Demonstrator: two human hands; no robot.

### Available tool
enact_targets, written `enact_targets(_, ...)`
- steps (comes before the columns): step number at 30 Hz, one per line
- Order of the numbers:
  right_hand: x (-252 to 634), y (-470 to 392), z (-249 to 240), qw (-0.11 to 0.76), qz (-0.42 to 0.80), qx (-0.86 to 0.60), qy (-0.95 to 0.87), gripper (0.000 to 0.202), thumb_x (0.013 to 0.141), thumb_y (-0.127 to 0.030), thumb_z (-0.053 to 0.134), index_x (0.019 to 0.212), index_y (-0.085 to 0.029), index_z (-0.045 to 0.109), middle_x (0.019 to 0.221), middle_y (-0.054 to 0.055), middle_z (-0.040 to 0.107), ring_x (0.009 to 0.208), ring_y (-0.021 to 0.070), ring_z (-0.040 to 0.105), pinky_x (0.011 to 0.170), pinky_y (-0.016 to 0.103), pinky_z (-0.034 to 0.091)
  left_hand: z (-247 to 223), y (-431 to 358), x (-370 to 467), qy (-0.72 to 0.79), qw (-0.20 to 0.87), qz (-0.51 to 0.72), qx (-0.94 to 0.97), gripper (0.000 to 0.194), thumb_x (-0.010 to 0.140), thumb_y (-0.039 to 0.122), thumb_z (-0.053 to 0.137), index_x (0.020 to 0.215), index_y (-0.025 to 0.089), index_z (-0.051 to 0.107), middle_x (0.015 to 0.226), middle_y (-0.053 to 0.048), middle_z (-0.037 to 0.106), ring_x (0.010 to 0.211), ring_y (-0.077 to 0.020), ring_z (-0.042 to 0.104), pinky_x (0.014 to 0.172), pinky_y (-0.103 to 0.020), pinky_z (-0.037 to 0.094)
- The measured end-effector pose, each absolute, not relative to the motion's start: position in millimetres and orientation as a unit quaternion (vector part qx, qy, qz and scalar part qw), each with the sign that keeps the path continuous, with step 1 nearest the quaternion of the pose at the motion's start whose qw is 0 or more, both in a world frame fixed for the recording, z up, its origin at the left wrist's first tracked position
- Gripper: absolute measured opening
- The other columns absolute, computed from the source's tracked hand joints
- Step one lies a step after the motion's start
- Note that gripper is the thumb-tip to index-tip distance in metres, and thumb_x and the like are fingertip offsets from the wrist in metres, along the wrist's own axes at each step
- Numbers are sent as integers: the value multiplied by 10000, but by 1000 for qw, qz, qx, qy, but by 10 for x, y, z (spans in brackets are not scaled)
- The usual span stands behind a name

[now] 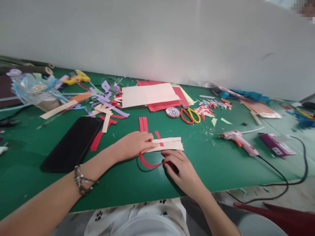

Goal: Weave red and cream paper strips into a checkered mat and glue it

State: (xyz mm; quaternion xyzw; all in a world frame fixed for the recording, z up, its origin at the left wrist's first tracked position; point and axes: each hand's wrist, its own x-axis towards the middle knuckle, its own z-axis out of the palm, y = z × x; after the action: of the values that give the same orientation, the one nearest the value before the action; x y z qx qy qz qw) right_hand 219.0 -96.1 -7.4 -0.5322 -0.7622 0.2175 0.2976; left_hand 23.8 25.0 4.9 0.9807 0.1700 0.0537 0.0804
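My left hand (135,145) presses down on crossing paper strips, its fingers together over the left end of the pale pink strips (172,144). Red strips (143,124) stick out above that hand. One red strip (150,165) curves below it in a loop toward my right hand (179,168), whose fingers are closed on its end. A short red piece (157,134) crosses the pink strips between the hands. The fingertips of my left hand rest flat on the paper.
A black phone (72,144) lies left, near loose strips. Behind are paper sheets (150,95), scissors (189,114) and a round dish (172,112). A pink glue gun (240,142) and a purple box (277,144) with a cord lie right; a yellow glue gun (77,78) lies back left.
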Motion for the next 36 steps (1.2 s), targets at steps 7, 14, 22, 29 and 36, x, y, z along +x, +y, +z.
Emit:
enact_targets(7, 2193, -965, -85, 297, 221, -531, -763, 140, 813, -91, 476, 835, -202, 559, 1073, 53, 602, 991, 201, 507, 851, 366, 442, -1, 258, 224, 157, 69, 76, 982, 346, 955, 203, 278, 967, 214, 623, 788, -28, 513, 670, -149, 440, 591, -246, 280)
enact_targets(14, 2196, -964, -92, 296, 217, -529, -765, 131, 819, -99, 476, 837, -203, 553, 1074, 51, 602, 987, 203, 505, 848, 371, 440, -14, 245, 236, 174, 77, 86, 978, 320, 962, 271, 313, 889, 184, 612, 782, -18, 517, 656, -140, 443, 586, -251, 277)
enact_targets(22, 2202, -965, -104, 298, 219, -530, -763, 134, 819, -99, 471, 834, -207, 550, 1072, 51, 600, 983, 201, 508, 847, 368, 440, -9, 236, 240, 176, 77, 92, 977, 333, 964, 307, 308, 869, 176, 599, 777, -19, 519, 642, -135, 445, 581, -246, 274)
enact_targets(29, 2191, -954, -97, 302, 222, -530, -760, 129, 811, -103, 479, 821, -207, 555, 1065, 52, 603, 975, 195, 514, 845, 363, 441, 1, 218, 247, 185, 66, 105, 975, 278, 952, 293, 362, 838, 169, 583, 775, -13, 540, 621, -126, 451, 583, -239, 280)
enact_targets(36, 2204, -947, -71, 286, 228, -531, -765, 131, 807, -110, 486, 832, -209, 568, 1080, 50, 582, 1005, 187, 505, 875, 351, 434, -15, 201, 232, 185, 50, 105, 976, 307, 962, 285, 329, 861, 175, 596, 783, -19, 538, 652, -130, 461, 593, -242, 292)
